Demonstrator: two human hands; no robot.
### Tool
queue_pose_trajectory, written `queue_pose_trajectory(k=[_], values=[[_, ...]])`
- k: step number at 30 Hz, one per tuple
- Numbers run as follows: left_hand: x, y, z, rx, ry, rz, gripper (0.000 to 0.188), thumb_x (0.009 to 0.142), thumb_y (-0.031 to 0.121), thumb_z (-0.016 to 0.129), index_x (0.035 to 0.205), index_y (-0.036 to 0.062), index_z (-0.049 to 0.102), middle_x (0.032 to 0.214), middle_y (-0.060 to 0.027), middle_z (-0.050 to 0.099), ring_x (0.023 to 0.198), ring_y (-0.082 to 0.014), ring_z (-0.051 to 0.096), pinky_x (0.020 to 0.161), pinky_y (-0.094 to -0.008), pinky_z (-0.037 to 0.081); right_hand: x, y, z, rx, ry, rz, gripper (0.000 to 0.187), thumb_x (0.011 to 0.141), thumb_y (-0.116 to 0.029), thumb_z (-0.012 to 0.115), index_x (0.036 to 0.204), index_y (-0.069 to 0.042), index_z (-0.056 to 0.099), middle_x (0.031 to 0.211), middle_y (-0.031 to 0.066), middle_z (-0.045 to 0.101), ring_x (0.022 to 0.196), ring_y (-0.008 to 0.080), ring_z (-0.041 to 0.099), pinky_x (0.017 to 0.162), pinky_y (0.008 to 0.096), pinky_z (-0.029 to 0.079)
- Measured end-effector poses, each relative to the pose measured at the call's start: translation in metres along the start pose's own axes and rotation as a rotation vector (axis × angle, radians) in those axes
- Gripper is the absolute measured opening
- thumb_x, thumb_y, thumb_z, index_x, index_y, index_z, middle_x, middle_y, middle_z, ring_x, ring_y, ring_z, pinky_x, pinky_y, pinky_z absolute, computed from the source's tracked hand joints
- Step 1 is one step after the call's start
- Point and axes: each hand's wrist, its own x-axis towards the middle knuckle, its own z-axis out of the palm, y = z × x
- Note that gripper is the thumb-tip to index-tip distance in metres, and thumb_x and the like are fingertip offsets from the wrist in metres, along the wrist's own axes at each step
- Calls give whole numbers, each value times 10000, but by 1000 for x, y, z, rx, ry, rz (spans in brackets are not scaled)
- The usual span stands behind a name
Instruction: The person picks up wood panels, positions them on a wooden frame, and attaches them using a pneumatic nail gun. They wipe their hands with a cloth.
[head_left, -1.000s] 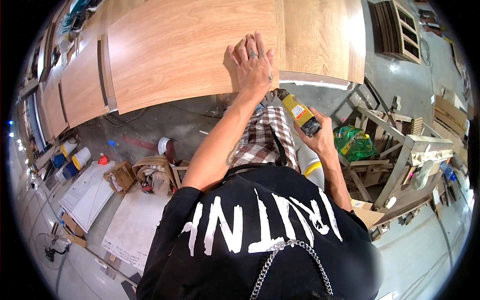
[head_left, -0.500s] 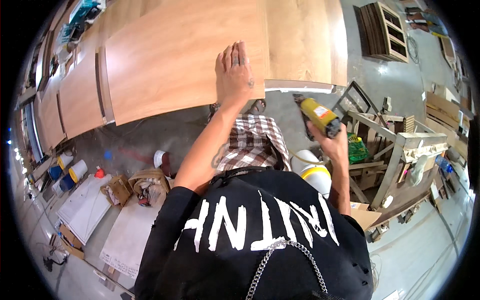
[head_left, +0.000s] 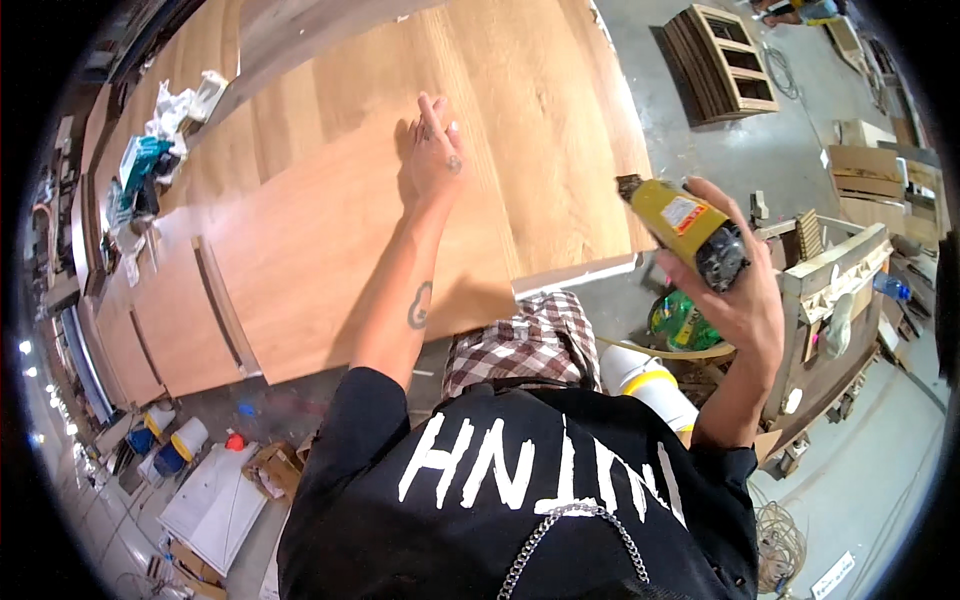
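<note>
My left hand [head_left: 435, 158] is over the reddish-brown wood sheet [head_left: 370, 250] near its border with a paler wood-grain panel [head_left: 540, 130]. Its fingers are stretched out and hold nothing that I can see; whether they touch the wood, I cannot tell. My right hand [head_left: 745, 290] is wrapped round a yellow nail gun [head_left: 682, 218] with a dark end cap and a labelled body. The tool's narrow dark nose points up and left, close to the panel's right edge. Its handle is hidden by my hand.
A yellowish hose [head_left: 665, 352] runs near my right wrist. A white bucket [head_left: 650, 385], a green bag [head_left: 685, 322] and a wooden frame stand [head_left: 830, 265] are at right. White and teal items [head_left: 150, 165] lie on the panels at far left. Stacked wooden frames [head_left: 715, 65] stand beyond.
My right hand has raised the nail gun up and to the right, beside the panel. The left hand has shifted away from the sheet's near edge. The view has tilted toward the panels.
</note>
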Motion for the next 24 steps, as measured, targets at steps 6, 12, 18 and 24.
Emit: queue_pose_trajectory(k=[6, 12, 18, 24], values=[[22, 11, 1, -26, 12, -51, 730, 968, 147, 514, 1483, -82, 51, 1374, -181, 518, 1282, -385, 446, 1109, -471, 306, 78, -17, 10, -78, -152, -59, 722, 774, -247, 789, 1382, -93, 430, 915, 230, 700, 846, 357, 711, 752, 431, 545], [36, 17, 1, 13, 16, -214, 880, 875, 181, 662, 1468, -97, 75, 1272, -180, 575, 1228, -377, 479, 1102, -464, 313, 145, -16, 35, -123, -273, 25, 682, 764, -281, 804, 1345, -90, 503, 967, 205, 698, 893, 357, 698, 796, 395, 532], [44, 25, -5, 23, 3, -382, 875, 825, 137, 678, 1463, -96, 127, 1206, -146, 588, 1198, -335, 482, 1166, -442, 240, 210, -8, 53, -64, -470, -32, 567, 802, -329, 775, 1220, 4, 583, 919, 216, 708, 828, 288, 713, 765, 390, 559], [41, 1, 5, 99, 115, -180, 903, 822, 217, 668, 1450, -126, 117, 1191, -199, 562, 1131, -395, 509, 1118, -515, 276, 299, -22, 89, 66, -629, 37, 329, 800, -330, 781, 892, -26, 694, 579, 12, 583, 469, 85, 532, 449, 242, 427]])
